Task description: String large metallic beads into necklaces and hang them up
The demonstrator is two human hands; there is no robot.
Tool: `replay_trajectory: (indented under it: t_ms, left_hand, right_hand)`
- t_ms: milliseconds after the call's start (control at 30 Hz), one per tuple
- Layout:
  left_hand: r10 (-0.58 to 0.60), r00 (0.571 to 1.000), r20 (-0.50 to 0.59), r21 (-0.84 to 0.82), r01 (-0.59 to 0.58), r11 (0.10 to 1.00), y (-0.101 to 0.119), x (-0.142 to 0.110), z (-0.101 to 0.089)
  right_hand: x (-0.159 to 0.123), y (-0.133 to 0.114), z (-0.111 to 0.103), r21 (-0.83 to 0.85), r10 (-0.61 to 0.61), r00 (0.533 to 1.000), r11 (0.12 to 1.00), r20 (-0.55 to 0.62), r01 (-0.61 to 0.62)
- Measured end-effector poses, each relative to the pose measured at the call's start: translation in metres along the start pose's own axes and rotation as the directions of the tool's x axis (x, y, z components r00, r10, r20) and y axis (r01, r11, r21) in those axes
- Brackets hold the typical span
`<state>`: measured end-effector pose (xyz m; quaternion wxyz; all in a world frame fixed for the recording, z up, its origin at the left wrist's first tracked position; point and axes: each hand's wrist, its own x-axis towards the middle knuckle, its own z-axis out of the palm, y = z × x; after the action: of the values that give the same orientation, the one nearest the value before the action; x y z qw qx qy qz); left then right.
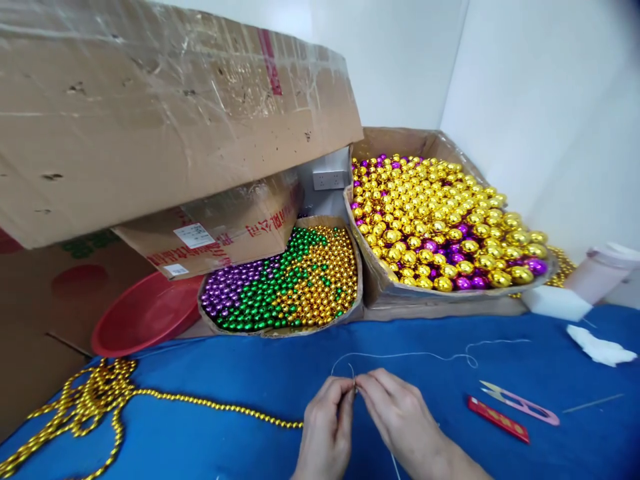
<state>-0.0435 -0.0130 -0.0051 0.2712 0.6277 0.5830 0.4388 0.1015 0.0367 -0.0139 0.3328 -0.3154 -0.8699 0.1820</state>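
Observation:
My left hand (326, 425) and my right hand (404, 412) meet fingertip to fingertip over the blue cloth (200, 373), both pinched closed on a thin white thread (410, 354). From the fingertips the thread curls up and trails off to the right; another length hangs below my right hand. A strand of small gold beads (215, 404) runs from a heap at the left up to the side of my left hand, where its end is hidden. Whatever tiny part sits between the fingertips is too small to make out.
Thread snips (520, 403), a red flat piece (499, 419) and a needle-like rod (593, 403) lie at right. Behind are a box of purple, green and gold beads (283, 287), a box of larger gold beads (435, 220), a red basin (145, 313) and an overhanging carton (170, 127).

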Motion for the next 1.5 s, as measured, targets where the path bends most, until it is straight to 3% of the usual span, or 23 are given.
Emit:
replay_trajectory:
  t_ms: [100,200,333,433,533,633,700,733,767,833,867,900,933,1000,1133,1200,1333,1500]
  left_hand:
    - [-0.073,0.997,-0.030,0.018,0.074,0.997,0.001,0.001,0.002]
    - [-0.228,0.973,-0.035,-0.121,0.222,0.968,0.003,0.003,0.003]
    - [-0.353,0.935,0.022,-0.329,0.340,0.881,0.001,0.007,0.006]
    - [-0.271,0.963,0.011,-0.209,0.267,0.941,0.001,0.009,0.003]
    - [-0.094,0.996,0.006,0.020,0.094,0.995,0.000,0.009,-0.011]
    - [0.056,0.998,0.000,0.214,-0.055,0.975,-0.012,0.007,-0.034]
    - [0.044,0.999,0.005,0.287,-0.044,0.957,-0.023,0.005,-0.048]
    - [0.011,1.000,0.019,0.297,-0.016,0.955,-0.027,0.004,-0.052]
    - [-0.025,0.999,0.044,0.289,0.011,0.957,-0.029,0.004,-0.055]
    - [-0.074,0.992,0.101,0.242,0.048,0.969,-0.024,0.003,-0.057]
    - [-0.085,0.988,0.127,0.221,0.056,0.974,-0.018,0.002,-0.057]
    - [-0.090,0.985,0.148,0.211,0.057,0.976,-0.010,0.001,-0.056]
    - [-0.090,0.982,0.164,0.213,0.054,0.976,-0.002,0.000,-0.056]
    - [-0.090,0.977,0.193,0.230,0.044,0.972,0.012,-0.003,-0.056]
    - [-0.109,0.960,0.258,0.203,0.056,0.977,0.016,-0.010,-0.068]
    - [-0.127,0.946,0.298,0.197,0.069,0.978,0.010,-0.016,-0.081]
    - [-0.194,0.915,0.355,0.246,0.109,0.963,-0.006,-0.034,-0.111]
    - [-0.331,0.859,0.390,0.291,0.226,0.930,-0.042,-0.059,-0.144]
  right_hand:
    - [-0.001,0.000,0.006,0.081,0.095,0.994,0.993,-0.046,-0.092]
    - [0.002,-0.002,0.010,0.267,0.241,0.966,0.941,-0.093,-0.209]
    - [0.013,-0.004,0.009,0.633,0.447,0.894,0.702,-0.034,-0.326]
    - [0.020,-0.007,0.002,0.822,0.537,0.842,0.460,0.044,-0.336]
    - [0.024,-0.009,-0.012,0.911,0.575,0.814,0.286,0.086,-0.298]
    - [0.027,-0.012,-0.030,0.965,0.595,0.794,0.119,0.120,-0.235]
    - [0.030,-0.016,-0.041,0.987,0.583,0.804,0.025,0.113,-0.157]
    - [0.032,-0.018,-0.043,0.994,0.579,0.813,0.043,0.056,-0.100]
    - [0.034,-0.019,-0.043,0.989,0.568,0.822,0.142,-0.041,-0.049]
    - [0.036,-0.018,-0.038,0.838,0.424,0.869,0.545,-0.254,-0.021]
    - [0.036,-0.016,-0.033,0.649,0.268,0.911,0.761,-0.314,0.000]
    - [0.035,-0.012,-0.028,0.399,0.078,0.948,0.915,-0.310,0.055]
    - [0.033,-0.007,-0.022,0.143,-0.113,0.964,0.978,-0.239,0.150]
    - [0.029,0.005,-0.014,-0.228,-0.380,0.921,0.908,-0.089,0.352]
    - [0.020,0.031,-0.015,-0.368,-0.480,0.874,0.801,0.076,0.472]
    - [0.011,0.040,-0.025,-0.381,-0.441,0.889,0.806,0.125,0.454]
    - [-0.027,0.046,-0.038,-0.381,-0.245,0.956,0.878,0.164,0.290]
    - [-0.076,0.042,-0.014,-0.362,0.057,0.971,0.932,0.234,0.033]
